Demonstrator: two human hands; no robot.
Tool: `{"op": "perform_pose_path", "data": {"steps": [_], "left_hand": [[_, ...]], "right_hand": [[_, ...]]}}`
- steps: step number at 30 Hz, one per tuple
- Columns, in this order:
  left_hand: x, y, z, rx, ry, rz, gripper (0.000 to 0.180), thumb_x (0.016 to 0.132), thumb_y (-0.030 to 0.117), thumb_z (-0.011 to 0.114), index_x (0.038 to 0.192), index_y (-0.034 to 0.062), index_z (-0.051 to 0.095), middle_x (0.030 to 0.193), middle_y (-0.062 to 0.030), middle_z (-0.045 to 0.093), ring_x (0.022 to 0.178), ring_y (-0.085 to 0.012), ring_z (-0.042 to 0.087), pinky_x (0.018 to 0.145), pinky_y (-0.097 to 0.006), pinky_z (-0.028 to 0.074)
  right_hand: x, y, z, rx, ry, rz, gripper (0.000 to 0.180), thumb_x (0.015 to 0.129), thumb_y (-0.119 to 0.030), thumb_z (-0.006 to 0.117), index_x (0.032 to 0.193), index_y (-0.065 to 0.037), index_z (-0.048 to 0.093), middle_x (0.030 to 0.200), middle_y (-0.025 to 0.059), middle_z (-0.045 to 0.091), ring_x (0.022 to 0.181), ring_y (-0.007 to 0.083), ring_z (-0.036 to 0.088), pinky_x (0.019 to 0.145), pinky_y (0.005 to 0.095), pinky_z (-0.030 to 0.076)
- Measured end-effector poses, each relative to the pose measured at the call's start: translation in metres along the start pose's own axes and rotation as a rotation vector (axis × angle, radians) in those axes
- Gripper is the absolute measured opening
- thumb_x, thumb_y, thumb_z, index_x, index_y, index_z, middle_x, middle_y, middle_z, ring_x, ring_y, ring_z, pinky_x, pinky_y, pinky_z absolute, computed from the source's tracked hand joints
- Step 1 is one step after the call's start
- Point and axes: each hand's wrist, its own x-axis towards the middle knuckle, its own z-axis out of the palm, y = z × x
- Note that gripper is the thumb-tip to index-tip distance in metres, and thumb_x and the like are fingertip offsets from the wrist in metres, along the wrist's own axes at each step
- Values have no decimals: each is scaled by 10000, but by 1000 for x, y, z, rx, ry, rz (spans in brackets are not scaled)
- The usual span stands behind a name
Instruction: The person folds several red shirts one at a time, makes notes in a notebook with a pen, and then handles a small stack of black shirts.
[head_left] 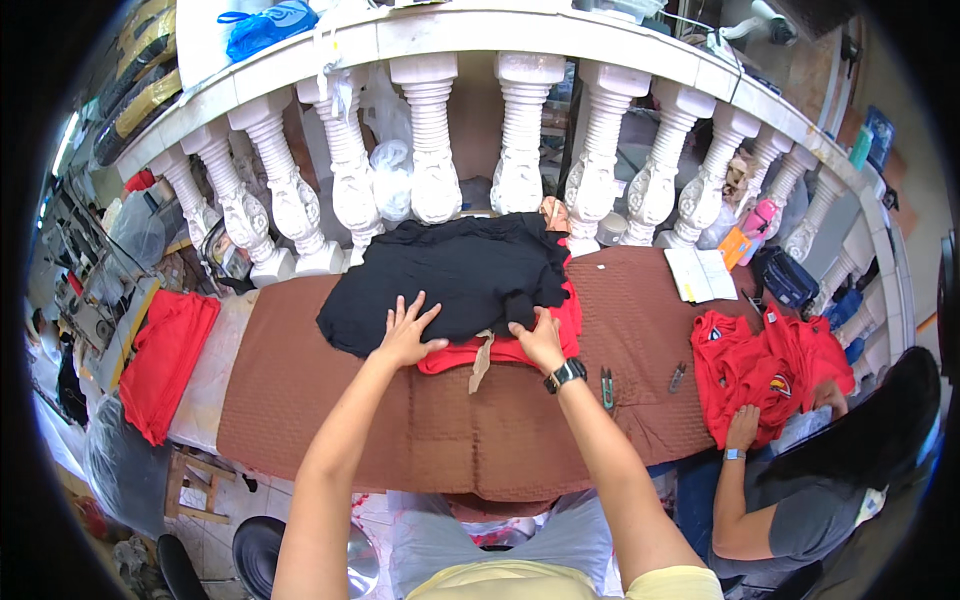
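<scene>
A black cloth garment [450, 270] lies spread over red fabric [572, 318] on a brown quilted table cover [270, 380]. My left hand [407, 332] rests with fingers spread on the black garment's near left part. At its near right edge, my right hand [541, 343], with a dark watch on the wrist, pinches a bunched bit of the black cloth between thumb and fingers. A torn strip of brown paper [482, 362] hangs over the near edge of the red fabric, between my hands.
Two thread snips, one green [607, 388] and one dark [677, 377], lie right of my hand. A co-worker's hand [742, 428] touches red garments [740, 365]. Folded red cloth [168, 360] lies left. An open notebook [700, 275] and white balustrade [430, 150] stand behind.
</scene>
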Motion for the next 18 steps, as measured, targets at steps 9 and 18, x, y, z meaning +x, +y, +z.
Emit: {"op": "perform_pose_path", "data": {"steps": [9, 18], "left_hand": [[-165, 87, 41, -263, 552, -183, 580, 904, 227, 704, 1422, 70, 496, 1508, -216, 363, 1413, -440, 298, 1173, -568, 235], [-190, 96, 62, -45, 316, -435, 711, 935, 424, 633, 1451, -11, 411, 1515, -231, 355, 1453, -447, 241, 1193, -587, 182]], "right_hand": [[-59, -27, -71, 125, 68, -277, 545, 870, -229, 750, 1305, 12, 527, 1224, 230, 535, 1177, 377, 521, 1042, 438, 422], [30, -135, -122, 85, 327, -768, 300, 885, -85, 694, 1156, -1, 596, 1154, 182, 563, 1117, 350, 547, 991, 426, 440]]}}
